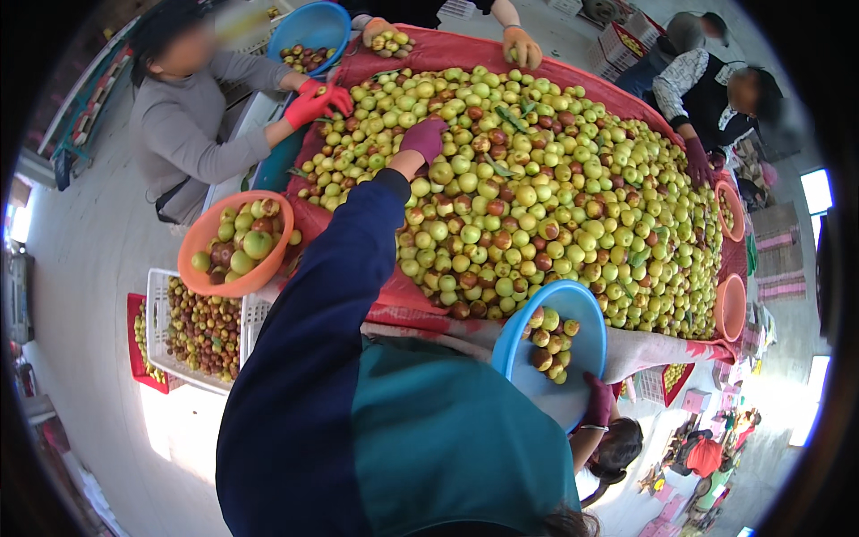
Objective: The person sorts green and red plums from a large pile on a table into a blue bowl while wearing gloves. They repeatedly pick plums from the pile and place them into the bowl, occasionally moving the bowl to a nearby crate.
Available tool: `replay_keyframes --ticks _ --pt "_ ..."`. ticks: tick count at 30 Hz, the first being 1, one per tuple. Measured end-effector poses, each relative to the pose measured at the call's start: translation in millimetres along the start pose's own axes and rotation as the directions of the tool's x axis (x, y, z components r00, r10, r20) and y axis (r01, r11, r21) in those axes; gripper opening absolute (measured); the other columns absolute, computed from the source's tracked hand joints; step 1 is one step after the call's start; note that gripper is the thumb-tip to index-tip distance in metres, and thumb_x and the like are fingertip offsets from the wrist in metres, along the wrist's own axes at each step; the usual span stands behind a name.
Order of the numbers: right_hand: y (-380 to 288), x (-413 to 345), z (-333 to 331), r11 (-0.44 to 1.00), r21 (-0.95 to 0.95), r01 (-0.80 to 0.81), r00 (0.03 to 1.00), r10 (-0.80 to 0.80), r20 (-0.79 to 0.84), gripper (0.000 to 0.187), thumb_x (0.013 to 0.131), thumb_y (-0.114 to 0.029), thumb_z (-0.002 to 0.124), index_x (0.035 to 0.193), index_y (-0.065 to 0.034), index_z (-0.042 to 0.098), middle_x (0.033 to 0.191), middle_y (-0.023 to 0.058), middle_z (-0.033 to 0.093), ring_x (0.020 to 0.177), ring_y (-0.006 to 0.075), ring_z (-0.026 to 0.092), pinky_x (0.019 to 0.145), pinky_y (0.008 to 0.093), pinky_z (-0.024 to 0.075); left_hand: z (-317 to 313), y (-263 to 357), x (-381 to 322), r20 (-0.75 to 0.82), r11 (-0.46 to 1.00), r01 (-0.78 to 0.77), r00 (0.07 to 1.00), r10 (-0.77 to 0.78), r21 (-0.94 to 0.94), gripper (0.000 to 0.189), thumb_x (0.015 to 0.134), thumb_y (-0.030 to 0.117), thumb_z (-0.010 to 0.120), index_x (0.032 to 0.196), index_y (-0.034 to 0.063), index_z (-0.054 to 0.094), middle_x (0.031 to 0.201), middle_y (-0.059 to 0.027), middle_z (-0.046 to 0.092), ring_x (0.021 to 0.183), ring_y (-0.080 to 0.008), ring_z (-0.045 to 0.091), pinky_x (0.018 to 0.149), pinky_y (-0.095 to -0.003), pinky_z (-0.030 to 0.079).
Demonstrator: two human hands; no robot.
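Note:
A broad heap of green and reddish-brown jujubes (523, 194) lies before me on a red cloth (463, 47). My left hand (423, 139), in a purple glove, reaches into the far left part of the heap. Its fingertips are among the fruit, and whether they grip one cannot be told. At my right side, my right hand (597, 401), in a like glove, grips the rim of a blue basin (513, 329). The basin tilts beside my body and holds a small pile of jujubes (551, 346).
An orange basin (191, 231) of jujubes stands left of my arm, above a white crate (158, 335). Red-gloved hands (315, 104) work at the left, orange-gloved hands (523, 47) across from me. Another person's purple-gloved hand (698, 161) touches the right edge, near orange basins (731, 305).

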State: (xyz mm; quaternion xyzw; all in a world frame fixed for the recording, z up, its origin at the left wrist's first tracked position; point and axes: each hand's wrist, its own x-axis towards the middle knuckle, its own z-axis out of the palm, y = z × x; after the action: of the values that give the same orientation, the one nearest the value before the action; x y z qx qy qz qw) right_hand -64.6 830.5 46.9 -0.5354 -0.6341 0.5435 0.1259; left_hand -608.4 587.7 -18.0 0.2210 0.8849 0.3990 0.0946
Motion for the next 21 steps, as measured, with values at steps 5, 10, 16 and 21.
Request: replay_keyframes --ticks 5,10,16,21 --pt "-1 -6 2 0.997 -0.037 -0.074 0.997 0.072 -0.037 0.048 0.067 -0.018 0.068 0.106 0.0066 0.056 0.094 0.0119 0.061 0.08 0.0213 0.058 0.074 0.0318 0.0461 13 -4 27 0.043 0.941 0.026 0.998 -0.043 0.338 0.031 0.077 0.013 0.052 0.107 0.0088 0.061 0.11 -0.0162 0.058 0.097 -0.0295 0.058 0.082 -0.0404 0.047" --pt "1 -8 6 0.992 0.002 -0.124 0.991 0.124 -0.057 0.046 0.068 -0.018 0.068 0.105 0.006 0.057 0.093 0.0113 0.061 0.08 0.0202 0.058 0.072 0.0318 0.0468 10 -23 37 0.25 0.936 -0.06 0.968 -0.031 0.348 0.031 0.078 0.02 0.054 0.104 0.0048 0.06 0.106 -0.0174 0.059 0.091 -0.0319 0.06 0.077 -0.0424 0.048" --pt "-12 -24 17 0.986 0.034 -0.161 0.981 0.164 -0.105 0.048 0.069 -0.018 0.067 0.108 0.006 0.055 0.096 0.0128 0.061 0.08 0.0207 0.058 0.072 0.0321 0.0471 -14 -47 -3 0.107 0.899 0.247 0.969 -0.223 -0.363 0.019 0.085 0.021 0.051 0.092 0.0049 0.057 0.077 -0.0085 0.059 0.066 -0.0226 0.058 0.058 -0.0321 0.044" --pt "-27 -32 28 0.985 0.048 -0.164 0.977 0.169 -0.126 0.049 0.069 -0.018 0.067 0.109 0.006 0.054 0.097 0.0136 0.06 0.08 0.0219 0.058 0.073 0.0323 0.0474 -62 -33 -74 0.094 0.465 0.296 0.908 -0.409 -0.834 0.016 0.083 0.023 0.053 0.084 0.0075 0.057 0.062 0.0008 0.05 0.046 -0.0095 0.043 0.04 -0.0221 0.03"
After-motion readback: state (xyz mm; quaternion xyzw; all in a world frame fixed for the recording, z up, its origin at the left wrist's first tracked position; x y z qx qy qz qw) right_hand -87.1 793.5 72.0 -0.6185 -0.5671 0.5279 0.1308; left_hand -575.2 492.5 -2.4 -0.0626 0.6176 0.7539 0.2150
